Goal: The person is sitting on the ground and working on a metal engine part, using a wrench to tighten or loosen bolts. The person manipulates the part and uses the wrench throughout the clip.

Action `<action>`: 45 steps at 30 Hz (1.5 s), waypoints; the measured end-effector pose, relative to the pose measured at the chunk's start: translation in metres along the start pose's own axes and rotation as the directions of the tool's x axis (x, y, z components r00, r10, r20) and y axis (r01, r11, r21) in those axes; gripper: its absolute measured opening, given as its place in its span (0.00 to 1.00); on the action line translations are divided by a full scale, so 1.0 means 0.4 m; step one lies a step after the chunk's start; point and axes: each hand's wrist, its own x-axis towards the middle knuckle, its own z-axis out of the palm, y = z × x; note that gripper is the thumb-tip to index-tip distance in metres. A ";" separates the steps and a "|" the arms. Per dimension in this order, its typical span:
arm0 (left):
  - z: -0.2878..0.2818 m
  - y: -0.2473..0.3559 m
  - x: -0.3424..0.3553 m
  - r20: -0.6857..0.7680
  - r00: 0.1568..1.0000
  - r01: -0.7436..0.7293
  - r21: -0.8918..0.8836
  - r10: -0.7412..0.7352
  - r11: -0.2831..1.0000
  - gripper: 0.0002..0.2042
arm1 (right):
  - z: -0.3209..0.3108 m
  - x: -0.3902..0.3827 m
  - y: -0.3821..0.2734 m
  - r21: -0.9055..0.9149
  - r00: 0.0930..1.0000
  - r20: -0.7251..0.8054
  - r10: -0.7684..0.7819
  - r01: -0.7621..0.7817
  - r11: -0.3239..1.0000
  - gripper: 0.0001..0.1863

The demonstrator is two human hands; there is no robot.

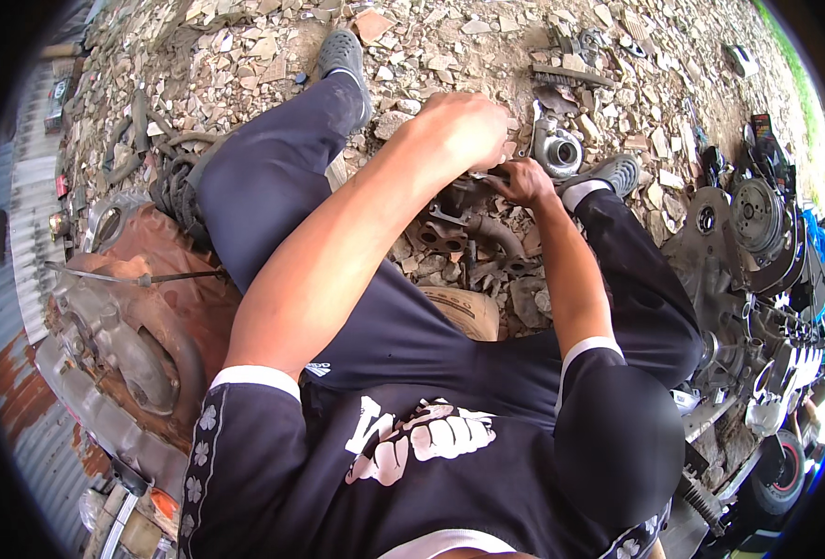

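My left hand [468, 130] is bent at the wrist over a dark metal engine part between my legs. Its fingers are curled closed, and what they hold is hidden under the hand. My right hand [524, 182] is close beside it, with thumb and fingers closed at the part's upper edge; I cannot make out what is between them. Below the hands, a curved, rusty pipe manifold [496, 233] with round flange openings belongs to or lies against that part. Just beyond my right hand, a silvery turbocharger housing [559, 151] rests on the stones.
Broken stone and tile pieces [245, 56] cover the ground. A brush [573, 74] lies at the far side. Engine castings [133, 354] are piled at left, a round metal pulley [757, 214] and other parts at right. A tan rounded object [464, 310] sits between my thighs.
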 end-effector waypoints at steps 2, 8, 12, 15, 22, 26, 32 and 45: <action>0.000 0.004 0.003 -0.011 1.000 -0.029 0.013 0.029 1.000 0.19 | 0.033 -0.011 0.014 -0.045 0.998 -0.059 -0.038 0.035 0.998 0.25; -0.005 0.010 0.014 0.041 0.999 0.012 0.070 -0.015 0.997 0.14 | 0.008 -0.042 -0.048 0.013 0.995 0.067 0.078 -0.079 0.997 0.21; -0.011 0.023 0.017 0.039 0.999 0.010 0.100 -0.014 0.995 0.12 | -0.019 -0.075 -0.102 0.027 0.975 0.101 0.196 -0.200 0.979 0.20; -0.046 0.043 -0.008 0.062 0.998 -0.004 0.047 0.001 0.999 0.12 | -0.073 -0.073 -0.135 -0.078 0.975 0.109 0.193 -0.185 0.980 0.19; -0.062 0.042 -0.017 -0.073 0.996 -0.048 -0.029 0.046 0.998 0.12 | -0.136 -0.089 -0.083 -0.032 0.978 0.098 0.186 -0.183 0.982 0.18; -0.054 0.038 -0.012 -0.088 0.995 -0.058 -0.023 0.056 0.998 0.11 | -0.123 -0.124 -0.135 0.051 0.979 0.002 0.203 -0.203 0.978 0.19; -0.076 0.044 -0.017 0.010 1.000 -0.011 -0.018 0.011 1.000 0.16 | -0.112 -0.113 -0.283 0.223 0.938 -0.070 0.340 -0.317 0.922 0.19; -0.068 0.046 -0.036 -0.101 0.994 -0.038 -0.025 0.035 0.999 0.11 | 0.001 -0.043 -0.323 0.198 0.910 -0.186 0.369 -0.333 0.922 0.20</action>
